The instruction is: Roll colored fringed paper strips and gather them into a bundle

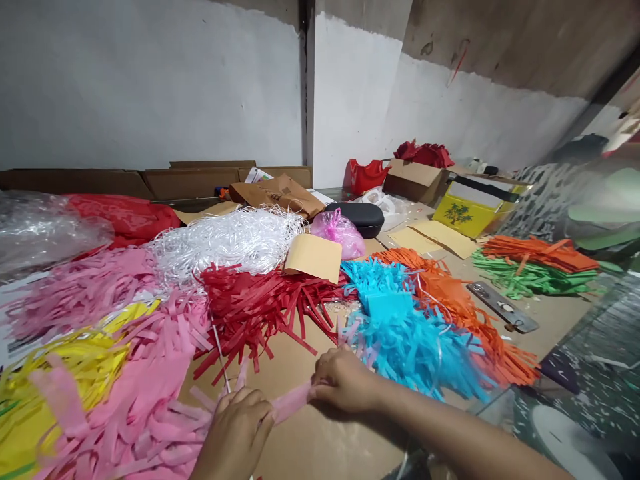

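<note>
Between my two hands runs a flat pink paper strip [291, 403], pulled fairly straight above the brown cardboard [370, 448]. My left hand [239, 427] is closed on its left end, and a thin white string [220, 347] rises beside those fingers. My right hand [345, 381] pinches the other end, with pale pink fringe [361, 341] showing behind the knuckles. Left of my left hand lies a heap of pink fringed paper [155, 393]. Blue fringed paper [400, 320] sits just beyond my right hand, and dark red fringed paper [260, 307] is ahead of both.
Yellow fringe [65, 373] lies far left, white string [230, 240] behind. Orange fringe [460, 300] and a phone [503, 307] are right. A black case [357, 217], a yellow box [465, 207] and a cardboard box [417, 180] stand at the back.
</note>
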The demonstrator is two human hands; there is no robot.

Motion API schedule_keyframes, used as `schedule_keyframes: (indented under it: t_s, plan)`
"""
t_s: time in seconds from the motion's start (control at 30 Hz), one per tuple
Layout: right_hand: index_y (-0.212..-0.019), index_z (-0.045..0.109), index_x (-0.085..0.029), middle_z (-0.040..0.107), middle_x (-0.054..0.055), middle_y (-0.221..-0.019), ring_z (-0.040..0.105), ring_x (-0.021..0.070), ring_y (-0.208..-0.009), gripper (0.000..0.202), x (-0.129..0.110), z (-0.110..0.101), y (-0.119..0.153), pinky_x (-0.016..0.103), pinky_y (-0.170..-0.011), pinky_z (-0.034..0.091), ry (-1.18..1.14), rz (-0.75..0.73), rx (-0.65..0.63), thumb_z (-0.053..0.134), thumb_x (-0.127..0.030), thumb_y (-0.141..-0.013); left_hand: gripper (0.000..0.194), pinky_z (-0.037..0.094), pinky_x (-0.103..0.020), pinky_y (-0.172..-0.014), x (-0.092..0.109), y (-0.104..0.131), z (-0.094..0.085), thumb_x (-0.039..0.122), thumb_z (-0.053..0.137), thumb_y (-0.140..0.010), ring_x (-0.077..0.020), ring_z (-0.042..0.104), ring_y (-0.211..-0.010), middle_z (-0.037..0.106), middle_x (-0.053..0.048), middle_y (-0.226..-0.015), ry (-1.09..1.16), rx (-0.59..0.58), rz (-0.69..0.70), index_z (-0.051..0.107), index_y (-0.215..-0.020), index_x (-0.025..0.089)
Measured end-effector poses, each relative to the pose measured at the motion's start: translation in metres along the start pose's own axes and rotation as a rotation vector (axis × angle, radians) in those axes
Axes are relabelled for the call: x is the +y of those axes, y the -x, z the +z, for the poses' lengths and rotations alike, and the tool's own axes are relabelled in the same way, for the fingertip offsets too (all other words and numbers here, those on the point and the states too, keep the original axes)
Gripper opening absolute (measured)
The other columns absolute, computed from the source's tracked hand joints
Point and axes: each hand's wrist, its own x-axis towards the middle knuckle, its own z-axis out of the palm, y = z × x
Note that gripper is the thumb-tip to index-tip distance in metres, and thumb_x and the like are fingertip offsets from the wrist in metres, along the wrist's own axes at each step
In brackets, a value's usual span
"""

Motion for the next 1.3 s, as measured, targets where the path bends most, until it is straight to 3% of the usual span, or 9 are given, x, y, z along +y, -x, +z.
schedule_keyframes:
  t_s: [0.4,0.57,0.67,0.73,0.83,0.97,1.13,1.2,1.3]
  plan:
    - [-0.076,0.072,-0.020,0.075,0.003,-0.085,0.063,0.0202,-0.083,0.012,-0.012,0.003,-0.008,0.035,-0.074,0.030,0.080,0.123,-0.001,0.069,-0.027,-0.085,0.043,0.044,-0.050,-0.088,0.009,-0.025,-0.012,0.023,0.038,-0.098,-0.0331,0.072,-0.091,0.079,-0.011,-0.088,-0.096,-0.067,-0.066,0.076,-0.078,0.019]
    - [-0.090,0.071,-0.019,0.074,0.006,-0.094,0.062,0.0228,-0.089,0.011,-0.014,-0.001,-0.004,0.038,-0.080,0.034,0.106,0.154,0.056,0.070,-0.029,-0.084,0.018,0.043,-0.044,-0.086,0.003,-0.027,-0.021,0.020,0.055,-0.091,-0.0279,0.068,-0.092,0.077,-0.007,-0.091,-0.103,-0.013,-0.017,0.074,-0.089,0.020]
    - [-0.108,0.068,-0.021,0.070,0.007,-0.115,0.057,0.0270,-0.107,0.024,-0.012,-0.001,0.004,0.047,-0.098,0.032,0.183,-0.091,0.131,0.071,-0.034,-0.088,0.021,0.038,-0.042,-0.096,0.002,-0.022,-0.023,0.017,0.056,-0.094,-0.0234,0.061,-0.104,0.073,-0.001,-0.101,-0.121,0.036,0.127,0.073,-0.093,0.028]
    - [-0.109,0.067,-0.022,0.071,0.005,-0.113,0.055,0.0263,-0.109,0.018,-0.009,0.002,0.007,0.052,-0.108,0.025,0.281,-0.322,0.186,0.066,-0.033,-0.095,0.022,0.033,-0.044,-0.105,0.004,-0.019,-0.019,0.017,0.057,-0.094,-0.0219,0.058,-0.103,0.072,0.001,-0.098,-0.139,0.049,0.225,0.074,-0.088,0.031]
    - [-0.105,0.067,-0.020,0.073,0.004,-0.106,0.056,0.0234,-0.105,0.012,-0.002,0.007,0.005,0.050,-0.110,0.024,0.349,-0.433,0.245,0.056,-0.024,-0.102,0.002,0.022,-0.048,-0.113,0.007,-0.016,-0.009,0.029,0.072,-0.084,-0.0240,0.055,-0.099,0.070,0.000,-0.091,-0.202,0.209,0.341,0.072,-0.086,0.027]
    - [-0.106,0.065,-0.020,0.072,0.004,-0.109,0.056,0.0230,-0.108,0.013,-0.004,0.007,0.001,0.047,-0.107,0.027,0.258,-0.349,0.263,0.061,-0.030,-0.099,0.010,0.027,-0.044,-0.105,0.008,-0.018,0.005,0.027,0.074,-0.080,-0.0224,0.053,-0.084,0.067,0.001,-0.073,-0.269,0.495,0.409,0.068,-0.073,0.024]
    - [-0.104,0.065,-0.018,0.071,0.007,-0.103,0.053,0.0251,-0.104,0.014,-0.019,0.021,0.003,0.052,-0.109,0.023,0.465,-0.452,0.320,0.054,-0.026,-0.103,0.018,0.029,-0.044,-0.104,0.006,-0.019,0.014,0.012,0.060,-0.083,-0.0221,0.052,-0.079,0.066,0.000,-0.070,-0.283,0.560,0.418,0.067,-0.071,0.023]
    - [-0.094,0.066,-0.018,0.070,0.004,-0.089,0.052,0.0224,-0.089,0.017,-0.015,0.028,0.004,0.047,-0.098,0.030,0.513,-0.482,0.320,0.053,-0.024,-0.103,0.025,0.029,-0.043,-0.104,0.002,-0.016,0.018,0.007,0.052,-0.085,-0.0218,0.054,-0.080,0.066,0.000,-0.070,-0.281,0.577,0.431,0.068,-0.073,0.023]
    - [-0.089,0.067,-0.020,0.070,0.002,-0.081,0.051,0.0202,-0.081,0.016,-0.001,0.031,0.006,0.041,-0.080,0.031,0.436,-0.343,0.306,0.059,-0.026,-0.101,0.033,0.030,-0.041,-0.099,-0.008,-0.008,0.023,0.003,0.045,-0.088,-0.0187,0.059,-0.080,0.068,0.003,-0.072,-0.156,0.606,0.444,0.067,-0.078,0.025]
